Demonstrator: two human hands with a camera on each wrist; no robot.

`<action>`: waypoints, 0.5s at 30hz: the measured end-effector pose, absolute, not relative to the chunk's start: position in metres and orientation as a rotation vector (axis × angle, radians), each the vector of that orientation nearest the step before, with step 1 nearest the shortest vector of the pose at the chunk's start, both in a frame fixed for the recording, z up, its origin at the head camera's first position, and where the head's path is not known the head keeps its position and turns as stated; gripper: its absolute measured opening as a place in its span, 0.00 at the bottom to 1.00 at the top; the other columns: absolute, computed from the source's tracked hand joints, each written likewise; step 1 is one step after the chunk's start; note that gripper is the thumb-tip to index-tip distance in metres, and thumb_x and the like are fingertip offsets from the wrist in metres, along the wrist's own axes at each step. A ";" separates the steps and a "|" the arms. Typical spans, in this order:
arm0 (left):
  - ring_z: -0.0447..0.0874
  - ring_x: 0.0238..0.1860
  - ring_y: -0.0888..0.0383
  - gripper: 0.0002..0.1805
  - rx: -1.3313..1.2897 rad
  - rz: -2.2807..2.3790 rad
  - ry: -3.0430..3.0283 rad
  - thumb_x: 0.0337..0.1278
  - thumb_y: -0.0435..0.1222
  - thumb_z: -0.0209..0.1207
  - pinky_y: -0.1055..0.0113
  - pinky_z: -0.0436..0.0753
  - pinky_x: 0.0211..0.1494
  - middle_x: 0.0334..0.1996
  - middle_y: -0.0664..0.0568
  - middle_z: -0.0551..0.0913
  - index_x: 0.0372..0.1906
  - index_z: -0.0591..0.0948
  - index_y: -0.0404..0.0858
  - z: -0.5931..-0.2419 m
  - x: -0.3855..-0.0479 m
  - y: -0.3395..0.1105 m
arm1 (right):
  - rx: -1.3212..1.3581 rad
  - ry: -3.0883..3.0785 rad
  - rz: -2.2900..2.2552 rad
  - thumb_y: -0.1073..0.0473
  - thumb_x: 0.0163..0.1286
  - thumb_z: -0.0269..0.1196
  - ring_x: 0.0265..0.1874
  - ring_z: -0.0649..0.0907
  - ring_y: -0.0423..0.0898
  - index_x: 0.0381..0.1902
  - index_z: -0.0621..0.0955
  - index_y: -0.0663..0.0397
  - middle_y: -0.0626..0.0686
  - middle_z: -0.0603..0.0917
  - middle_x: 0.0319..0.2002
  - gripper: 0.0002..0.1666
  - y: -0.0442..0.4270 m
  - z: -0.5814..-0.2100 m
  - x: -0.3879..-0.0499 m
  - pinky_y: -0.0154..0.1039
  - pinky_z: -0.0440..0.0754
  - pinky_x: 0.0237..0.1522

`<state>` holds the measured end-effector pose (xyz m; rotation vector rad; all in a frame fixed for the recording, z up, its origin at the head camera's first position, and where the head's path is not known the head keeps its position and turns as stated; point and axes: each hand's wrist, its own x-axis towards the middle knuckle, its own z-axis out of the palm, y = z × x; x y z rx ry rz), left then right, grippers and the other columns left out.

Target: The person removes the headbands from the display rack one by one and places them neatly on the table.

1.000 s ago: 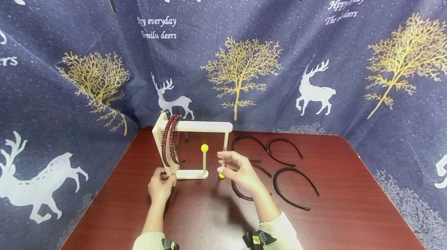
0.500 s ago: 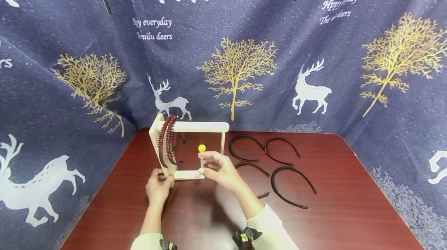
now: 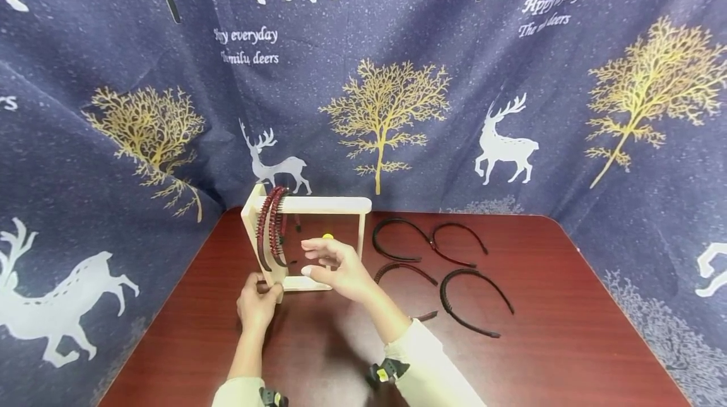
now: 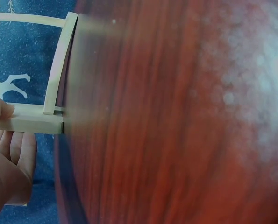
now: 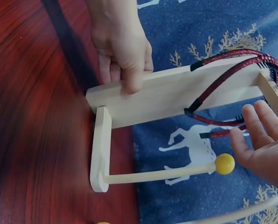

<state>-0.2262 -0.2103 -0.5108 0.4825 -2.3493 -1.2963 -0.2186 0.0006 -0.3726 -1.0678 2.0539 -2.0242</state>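
Observation:
My left hand [image 3: 257, 306] grips the lower end of the upright board of a pale wooden rack [image 3: 326, 205], thumb on one face and fingers on the other in the left wrist view. Two dark red toothed headbands [image 3: 276, 224] hang over the rack's top bar, close against the board. In front of the lower peg my right hand [image 3: 337, 271] hovers with loosely bent fingers and holds nothing. From the right wrist, its fingertips appear near the hanging headbands [image 5: 223, 84] and the peg's yellow ball [image 5: 225, 164]. That hand partly covers the peg in the head view.
Right of the rack lie several headbands: a black one [image 3: 392, 220] at the back, a dark red one [image 3: 460, 225] beside it, and another black one [image 3: 445, 296] nearer. A reddish one [image 3: 400, 265] is partly behind my right forearm. Patterned cloth [image 3: 380, 123] hangs behind the table.
My right hand has moved left, from beside the rack's right end to in front of the lower peg. My left hand keeps its grip. The hanging headbands look unchanged.

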 end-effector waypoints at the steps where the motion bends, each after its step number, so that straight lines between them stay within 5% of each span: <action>1: 0.77 0.40 0.43 0.14 0.480 -1.301 -2.351 0.45 0.37 0.62 0.50 0.64 0.46 0.34 0.44 0.83 0.40 0.76 0.39 -0.511 -0.226 -0.211 | -1.080 2.050 -2.023 0.72 0.58 0.62 0.51 0.75 0.65 0.54 0.73 0.73 0.66 0.76 0.52 0.25 -0.002 -0.372 -0.220 0.53 0.69 0.54; 9: 0.77 0.39 0.45 0.14 0.499 -1.282 -2.348 0.44 0.38 0.63 0.50 0.66 0.45 0.33 0.46 0.83 0.39 0.76 0.40 -0.510 -0.227 -0.212 | -1.186 2.089 -1.963 0.71 0.57 0.64 0.50 0.76 0.63 0.55 0.72 0.69 0.66 0.77 0.51 0.26 -0.018 -0.373 -0.225 0.58 0.67 0.53; 15: 0.78 0.37 0.46 0.13 0.496 -1.284 -2.337 0.43 0.37 0.63 0.51 0.66 0.44 0.31 0.47 0.83 0.38 0.77 0.41 -0.512 -0.227 -0.210 | -1.242 2.206 -1.933 0.67 0.55 0.67 0.46 0.77 0.56 0.55 0.74 0.59 0.59 0.78 0.49 0.28 -0.034 -0.403 -0.245 0.48 0.71 0.51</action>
